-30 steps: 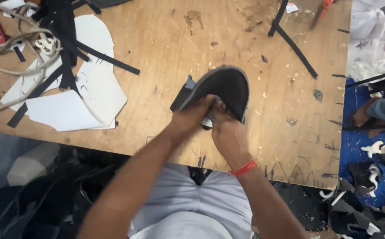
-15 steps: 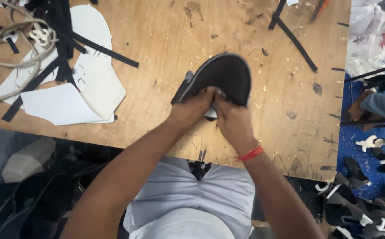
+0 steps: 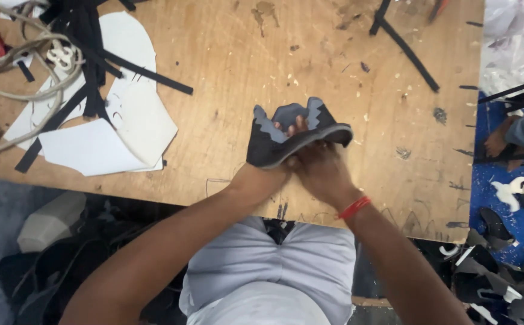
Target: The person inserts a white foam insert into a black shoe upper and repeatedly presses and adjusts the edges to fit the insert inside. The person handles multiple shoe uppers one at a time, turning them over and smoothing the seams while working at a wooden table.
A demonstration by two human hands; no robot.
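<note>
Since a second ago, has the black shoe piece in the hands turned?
Yes. The black shoe piece has flipped up: earlier its dark oval face showed above the wooden table; now its grey zigzag inner side faces the camera, both hands gripping it.

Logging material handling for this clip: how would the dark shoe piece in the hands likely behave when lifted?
Probably floppy: the dark shoe piece bends and folds between the left hand and right hand. Likely light for its size, being thin. Unlikely to roll.

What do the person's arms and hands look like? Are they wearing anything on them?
Both arms are bare, with no sleeves and no gloves. The left hand wears nothing that shows. The right hand has a thin red band around its wrist. No rings or watch can be seen.
</note>
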